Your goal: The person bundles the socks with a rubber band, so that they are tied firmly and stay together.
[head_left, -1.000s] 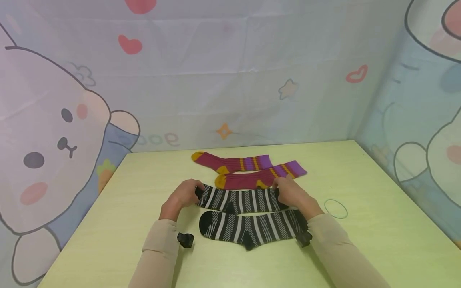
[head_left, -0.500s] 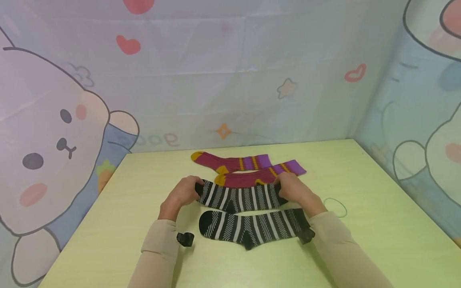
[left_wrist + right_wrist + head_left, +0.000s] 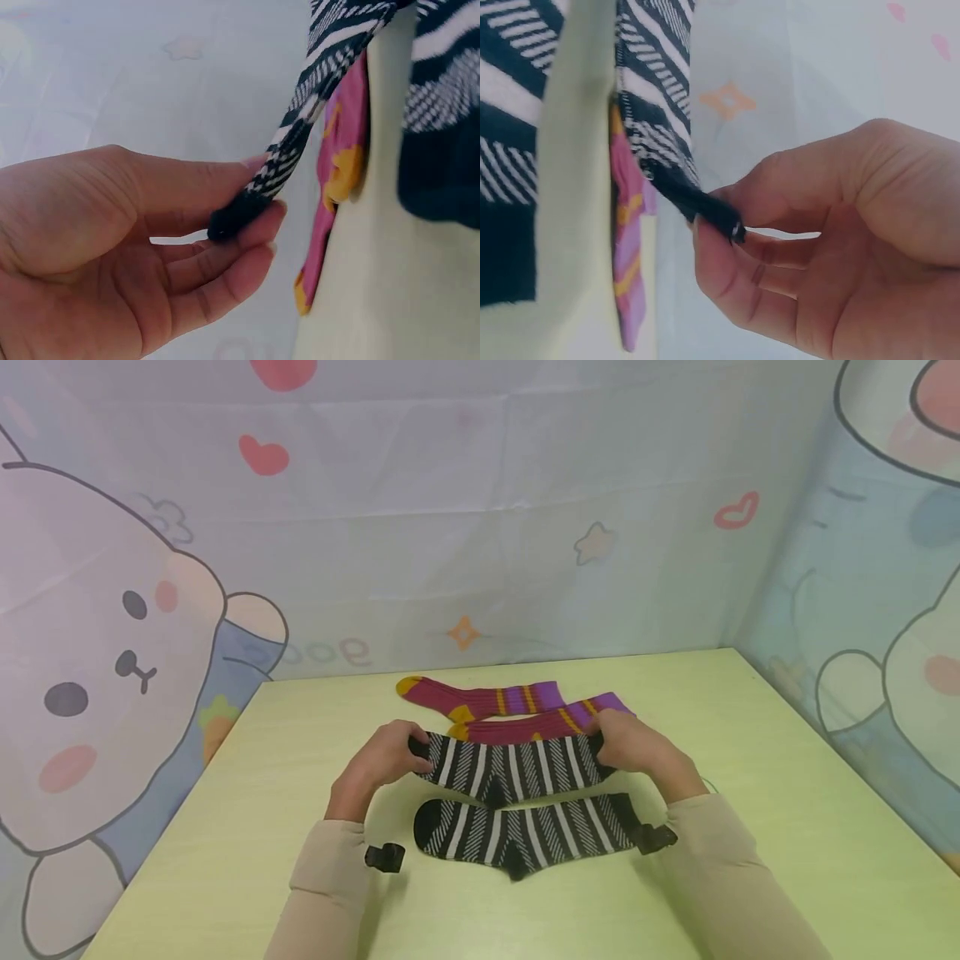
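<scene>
Left hand and right hand pinch a striped sock at either end, off the bench, I think; a matching sock lies in front, maroon socks behind.

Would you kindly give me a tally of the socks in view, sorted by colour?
Black-and-white striped: 2 (held sock, front sock)
Maroon with yellow and purple: 2 (rear sock, partly hidden sock)
Total: 4 socks
</scene>
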Available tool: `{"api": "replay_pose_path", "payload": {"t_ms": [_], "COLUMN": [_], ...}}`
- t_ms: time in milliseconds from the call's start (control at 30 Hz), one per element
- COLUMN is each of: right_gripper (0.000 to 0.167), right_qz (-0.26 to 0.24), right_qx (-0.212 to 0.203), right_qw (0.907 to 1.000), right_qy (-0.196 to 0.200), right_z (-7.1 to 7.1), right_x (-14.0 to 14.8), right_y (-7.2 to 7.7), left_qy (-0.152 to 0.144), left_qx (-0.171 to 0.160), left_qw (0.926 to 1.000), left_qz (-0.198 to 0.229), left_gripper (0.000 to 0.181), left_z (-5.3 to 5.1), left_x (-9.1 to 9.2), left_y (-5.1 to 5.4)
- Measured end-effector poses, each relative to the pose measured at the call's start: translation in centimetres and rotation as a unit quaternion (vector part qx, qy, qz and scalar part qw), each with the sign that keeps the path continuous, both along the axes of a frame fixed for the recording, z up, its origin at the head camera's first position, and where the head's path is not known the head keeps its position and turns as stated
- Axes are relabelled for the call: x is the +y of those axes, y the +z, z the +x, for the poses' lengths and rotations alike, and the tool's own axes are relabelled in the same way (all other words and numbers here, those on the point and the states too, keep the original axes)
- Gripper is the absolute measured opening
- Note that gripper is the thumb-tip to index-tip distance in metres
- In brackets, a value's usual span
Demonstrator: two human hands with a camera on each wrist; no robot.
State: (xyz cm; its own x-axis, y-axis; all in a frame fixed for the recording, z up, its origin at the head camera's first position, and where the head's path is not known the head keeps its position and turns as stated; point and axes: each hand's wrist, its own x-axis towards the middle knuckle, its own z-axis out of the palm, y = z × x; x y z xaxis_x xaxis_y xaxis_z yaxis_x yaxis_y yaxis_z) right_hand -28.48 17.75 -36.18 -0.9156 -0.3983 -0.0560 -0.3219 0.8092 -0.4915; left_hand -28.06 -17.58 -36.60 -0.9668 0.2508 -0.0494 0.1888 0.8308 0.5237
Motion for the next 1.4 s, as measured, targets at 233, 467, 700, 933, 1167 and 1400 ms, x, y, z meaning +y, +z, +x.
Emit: {"api": "replay_pose_path", "payload": {"t_ms": [233, 467, 700, 933, 1167, 1400], "right_gripper": [0.041, 0.043, 0.042, 0.041, 0.037, 0.033], "right_qz": [-0.015, -0.004, 0.015, 0.037, 0.047, 0.068], "right_qx": [-0.049, -0.073, -0.113, -0.148, -0.17, -0.183], "right_qw": [0.9987, 0.9969, 0.9923, 0.9867, 0.9826, 0.9798], "right_qy": [0.002, 0.029, 0.047, 0.057, 0.057, 0.043], "right_z": [0.6, 1.3, 2.1, 2.4, 2.6, 2.6], "right_x": [1.2, 2.7, 3.8, 3.8, 3.9, 3.2], "right_y": [1.0, 1.7, 2.3, 2.3, 2.0, 1.7], "left_qy": [-0.02, -0.053, -0.099, -0.116, -0.116, -0.097], "left_qx": [-0.036, -0.082, -0.123, -0.158, -0.164, -0.168], "left_qw": [0.9992, 0.9948, 0.9868, 0.9805, 0.9792, 0.979], "left_qz": [0.005, 0.03, 0.037, 0.016, -0.031, -0.064], "left_gripper": [0.035, 0.029, 0.024, 0.022, 0.025, 0.027], "left_z": [0.9, 1.4, 1.9, 2.4, 2.7, 2.8], "left_x": [0.2, 0.3, 0.6, 1.0, 1.5, 1.8], "left_y": [1.2, 1.8, 2.4, 2.2, 1.9, 1.8]}}
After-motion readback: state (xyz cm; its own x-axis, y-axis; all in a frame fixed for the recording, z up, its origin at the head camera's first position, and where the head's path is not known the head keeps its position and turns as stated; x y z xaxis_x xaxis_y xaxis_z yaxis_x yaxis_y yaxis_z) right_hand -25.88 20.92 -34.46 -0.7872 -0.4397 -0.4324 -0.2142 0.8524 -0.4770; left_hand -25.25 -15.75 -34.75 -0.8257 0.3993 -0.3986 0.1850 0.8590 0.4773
